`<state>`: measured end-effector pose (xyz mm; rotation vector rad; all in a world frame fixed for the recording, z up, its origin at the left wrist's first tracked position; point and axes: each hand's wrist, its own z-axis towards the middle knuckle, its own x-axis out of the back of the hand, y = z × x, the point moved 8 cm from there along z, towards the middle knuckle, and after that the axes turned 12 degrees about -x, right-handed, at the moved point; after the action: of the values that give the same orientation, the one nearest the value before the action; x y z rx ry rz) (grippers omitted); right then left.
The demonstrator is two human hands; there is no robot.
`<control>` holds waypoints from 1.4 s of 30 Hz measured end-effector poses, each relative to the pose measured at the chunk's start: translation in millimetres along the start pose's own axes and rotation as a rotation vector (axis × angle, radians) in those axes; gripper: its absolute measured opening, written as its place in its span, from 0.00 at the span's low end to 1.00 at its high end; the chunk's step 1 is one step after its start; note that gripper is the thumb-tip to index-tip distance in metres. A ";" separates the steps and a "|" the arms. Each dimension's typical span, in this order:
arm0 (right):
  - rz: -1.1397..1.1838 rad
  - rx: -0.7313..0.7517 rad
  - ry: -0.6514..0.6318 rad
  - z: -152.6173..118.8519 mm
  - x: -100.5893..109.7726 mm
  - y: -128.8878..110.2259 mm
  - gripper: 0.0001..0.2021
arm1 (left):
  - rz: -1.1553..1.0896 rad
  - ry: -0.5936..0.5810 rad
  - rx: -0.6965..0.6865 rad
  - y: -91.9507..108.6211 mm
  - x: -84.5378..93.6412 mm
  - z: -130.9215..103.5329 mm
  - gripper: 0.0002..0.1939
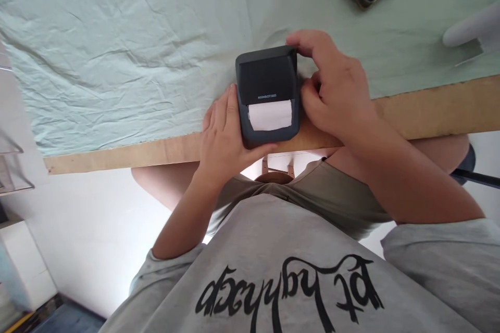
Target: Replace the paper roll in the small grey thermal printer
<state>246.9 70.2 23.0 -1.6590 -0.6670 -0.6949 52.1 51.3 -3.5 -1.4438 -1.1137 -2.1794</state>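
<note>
Left hand (pixel 221 140): open, fingers along the printer's (pixel 267 75) left side, thumb by its near edge.
Right hand (pixel 344 83): half curled, pointer finger at its far right corner; can't tell if it grips.
Printer: between both hands, long way pointing off from the body; dark, smooth, round corners.
Paper (pixel 271 115): white, on its near half.
Cloth (pixel 156 36): green, crinkly, around its far end.
</note>
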 end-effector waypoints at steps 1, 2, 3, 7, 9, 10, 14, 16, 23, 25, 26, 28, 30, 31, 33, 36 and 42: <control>-0.012 -0.007 -0.004 0.5 -0.2 0.2 0.34 | 0.021 0.008 0.005 -0.7 -0.8 -0.8 0.63; -0.023 -0.015 -0.005 0.9 -0.1 0.5 0.34 | 0.037 0.014 0.012 -1.3 -1.3 -1.4 0.63; -0.032 -0.022 -0.008 1.1 -0.1 0.7 0.34 | 0.047 0.017 0.018 -1.7 -1.6 -1.7 0.64; -0.018 -0.040 -0.018 0.3 0.5 0.0 0.33 | 0.037 0.006 0.045 -2.2 -1.9 -0.1 0.63; 0.004 -0.049 -0.021 -0.7 0.9 -0.1 0.34 | 0.014 0.012 0.047 -1.5 -0.7 1.8 0.62; 0.014 -0.054 -0.020 -1.2 1.2 0.0 0.34 | 0.001 0.019 0.046 -1.1 0.2 2.7 0.61; 0.033 -0.078 -0.025 -2.5 0.8 1.7 0.35 | -0.044 0.028 0.063 -1.7 2.3 5.1 0.58; 0.052 -0.076 -0.025 -2.3 0.6 1.9 0.34 | -0.056 0.030 0.079 -2.4 3.7 5.8 0.56; 0.133 -0.065 0.006 1.3 0.1 4.6 0.35 | -0.057 -0.001 0.109 -3.5 4.0 6.9 0.54; 0.167 -0.057 0.011 1.2 -0.1 5.2 0.35 | -0.043 0.012 0.105 -3.9 3.9 5.6 0.57; 0.183 -0.058 0.014 0.7 0.2 5.8 0.35 | -0.034 0.021 0.098 -4.1 3.9 4.8 0.59; 0.220 -0.077 0.012 -0.6 0.8 8.6 0.34 | -0.027 0.030 0.078 -4.3 3.1 3.0 0.61; 0.283 -0.074 -0.010 -2.2 1.1 9.9 0.31 | -0.047 0.029 0.062 -4.8 1.5 1.8 0.59; 0.318 -0.053 -0.019 -2.9 2.1 9.1 0.29 | -0.063 0.034 0.057 -5.1 1.3 1.5 0.57; 0.331 0.002 -0.047 -4.0 3.2 6.1 0.28 | -0.088 0.053 0.063 -5.8 2.2 1.7 0.54; 0.228 0.024 -0.056 -3.3 6.5 3.7 0.29 | -0.087 0.054 0.087 -4.6 3.2 3.7 0.50; 0.185 0.132 0.137 -4.3 37.1 -23.3 0.15 | -0.071 0.056 0.077 -0.7 3.4 5.3 0.48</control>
<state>253.7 72.4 66.5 -1.5144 -0.4456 -0.6114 53.5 56.3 0.2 -1.3216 -1.2328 -2.1844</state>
